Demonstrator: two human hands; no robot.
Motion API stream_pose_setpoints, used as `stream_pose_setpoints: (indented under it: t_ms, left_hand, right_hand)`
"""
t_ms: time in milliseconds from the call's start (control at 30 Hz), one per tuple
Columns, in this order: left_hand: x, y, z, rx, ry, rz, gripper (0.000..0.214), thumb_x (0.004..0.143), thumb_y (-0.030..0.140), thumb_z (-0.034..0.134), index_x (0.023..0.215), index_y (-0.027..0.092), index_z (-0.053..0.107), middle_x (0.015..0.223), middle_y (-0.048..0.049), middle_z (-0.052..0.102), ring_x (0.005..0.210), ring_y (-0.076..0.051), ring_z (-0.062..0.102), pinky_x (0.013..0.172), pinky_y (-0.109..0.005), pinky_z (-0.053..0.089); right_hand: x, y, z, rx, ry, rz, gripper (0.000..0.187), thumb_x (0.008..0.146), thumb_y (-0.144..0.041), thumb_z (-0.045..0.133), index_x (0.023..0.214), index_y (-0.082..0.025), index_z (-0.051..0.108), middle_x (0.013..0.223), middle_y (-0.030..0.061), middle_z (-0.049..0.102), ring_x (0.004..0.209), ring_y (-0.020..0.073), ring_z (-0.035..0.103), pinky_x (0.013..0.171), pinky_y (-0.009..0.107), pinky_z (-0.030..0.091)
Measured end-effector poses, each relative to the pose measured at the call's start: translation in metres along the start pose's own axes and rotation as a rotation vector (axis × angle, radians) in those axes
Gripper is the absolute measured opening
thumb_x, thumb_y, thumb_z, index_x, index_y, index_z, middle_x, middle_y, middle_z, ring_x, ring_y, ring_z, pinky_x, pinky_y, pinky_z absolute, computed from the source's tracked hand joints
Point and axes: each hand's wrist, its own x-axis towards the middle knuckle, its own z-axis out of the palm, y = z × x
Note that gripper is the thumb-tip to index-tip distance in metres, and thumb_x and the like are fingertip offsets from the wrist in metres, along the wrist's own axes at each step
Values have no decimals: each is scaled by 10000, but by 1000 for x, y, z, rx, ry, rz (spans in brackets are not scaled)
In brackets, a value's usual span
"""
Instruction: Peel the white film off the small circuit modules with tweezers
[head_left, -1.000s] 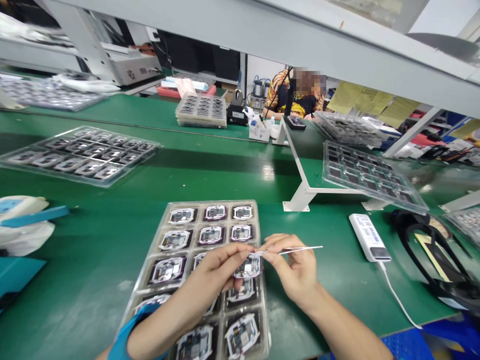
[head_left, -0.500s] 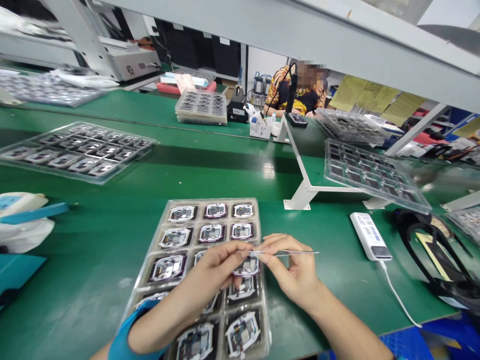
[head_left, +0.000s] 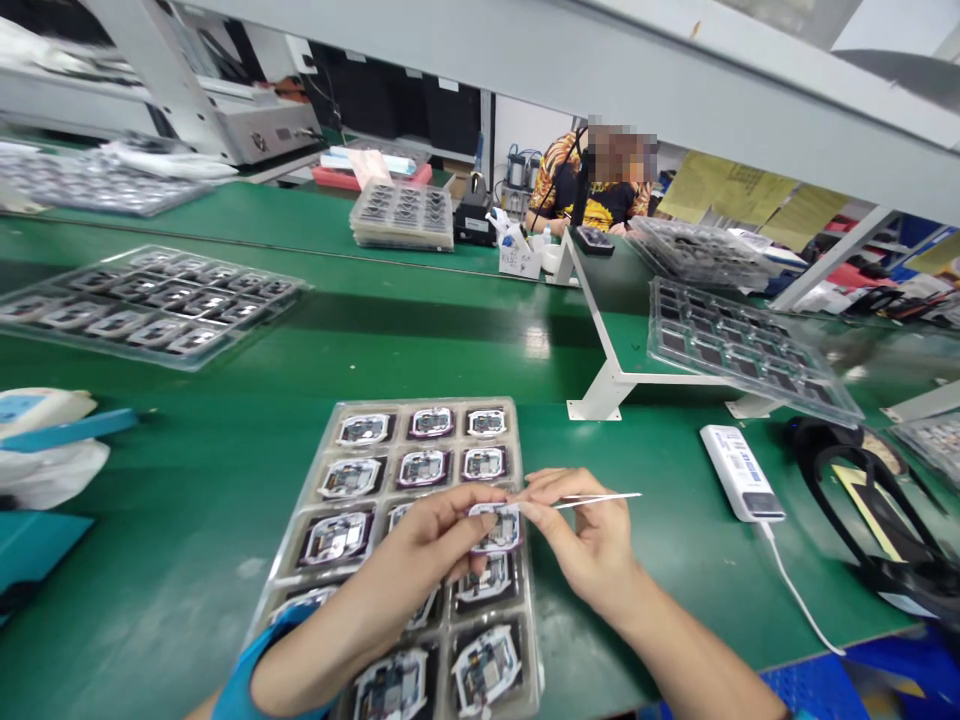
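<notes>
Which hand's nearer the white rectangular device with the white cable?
Right. The right hand, holding a thin pale two-pronged tool, is left of the device, green tabletop between them. The left hand is farther left, over the translucent compartmented tray, holding a white-framed circuit module.

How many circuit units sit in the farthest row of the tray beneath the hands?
3: a left unit, a middle unit and a right unit, side by side; none in that row looks hidden.
</notes>
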Motion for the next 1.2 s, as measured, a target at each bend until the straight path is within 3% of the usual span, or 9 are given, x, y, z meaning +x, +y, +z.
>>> stream_pose_setpoints:
  t_ms: [167, 367, 633, 767, 933, 1200]
  left_hand:
    - [2, -1, 0, -15, -7, -14, 377, 673, 440, 803, 978, 223, 759, 763, 26, 640, 581, -109, 523, 550, -233, 399]
    - [0, -2, -1, -4, 15, -11, 386, 672, 459, 799, 965, 214, 744, 686, 47, 605, 579, -113, 523, 565, -237, 392]
    - [1, -1, 0, 3, 17, 19, 351, 698, 481, 782, 926, 217, 750, 731, 30, 634, 585, -111, 515, 572, -237, 399]
    - [1, 2, 2, 11, 11, 21, 355, 674, 489, 794, 902, 221, 748, 797, 22, 655, 584, -103, 510, 553, -225, 394]
    - [3, 2, 2, 16, 5, 45, 283, 690, 456, 780, 863, 235, 752, 794, 28, 644, 633, -117, 491, 582, -217, 429]
    - [6, -1, 0, -23, 29, 10, 229, 737, 422, 737, 852, 225, 717, 809, 21, 633, 672, -131, 502, 589, -219, 410]
  right_hand:
    - [-2, 4, 4, 81, 83, 26, 70, 890, -248, 723, 879, -237, 655, 833, 37, 782, 811, 206, 763, 792, 384, 628]
    - [-2, 4, 3, 23, 42, -34, 88, 885, -174, 716, 895, -241, 660, 854, 38, 786, 826, 206, 762, 827, 397, 613]
    - [-1, 5, 2, -74, 18, -160, 107, 875, -149, 712, 902, -248, 681, 829, 29, 805, 774, 214, 776, 881, 439, 596]
    - [-2, 8, 4, -1, 68, -114, 99, 868, -159, 729, 908, -241, 692, 863, 41, 805, 813, 214, 772, 846, 413, 608]
    - [-2, 8, 5, 12, 43, -130, 113, 853, -125, 739, 892, -227, 711, 847, 43, 803, 806, 208, 768, 872, 409, 594]
    - [0, 8, 5, 249, 127, 71, 128, 857, -138, 746, 906, -244, 692, 899, 13, 791, 873, 172, 764, 807, 305, 605]
